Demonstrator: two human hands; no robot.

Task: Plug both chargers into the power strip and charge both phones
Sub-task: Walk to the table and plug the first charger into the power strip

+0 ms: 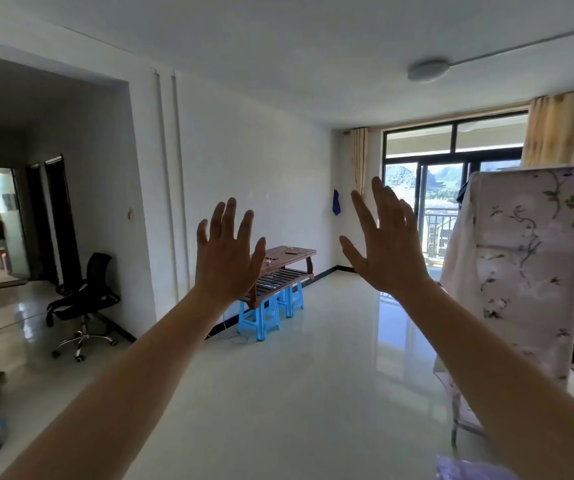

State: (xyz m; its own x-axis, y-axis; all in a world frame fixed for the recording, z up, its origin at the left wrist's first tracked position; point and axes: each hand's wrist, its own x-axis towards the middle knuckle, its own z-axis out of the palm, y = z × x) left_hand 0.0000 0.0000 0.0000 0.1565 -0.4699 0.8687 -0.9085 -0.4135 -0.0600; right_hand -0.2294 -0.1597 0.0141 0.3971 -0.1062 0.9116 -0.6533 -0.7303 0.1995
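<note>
Both my arms are stretched out in front of me at chest height. My left hand and my right hand are raised with fingers spread, holding nothing. Far across the room, against the white wall, stands a low brown wooden table. Small flat items lie on its top, too far off to tell apart, and something white lies near its left end. My left hand covers the table's left part. A thin white cable trails on the floor below it.
Blue plastic stools stand under the table. A black office chair sits at the left by a doorway. A floral-covered cabinet stands at the right. Glossy white tile floor stretches between me and the table. Balcony doors are beyond.
</note>
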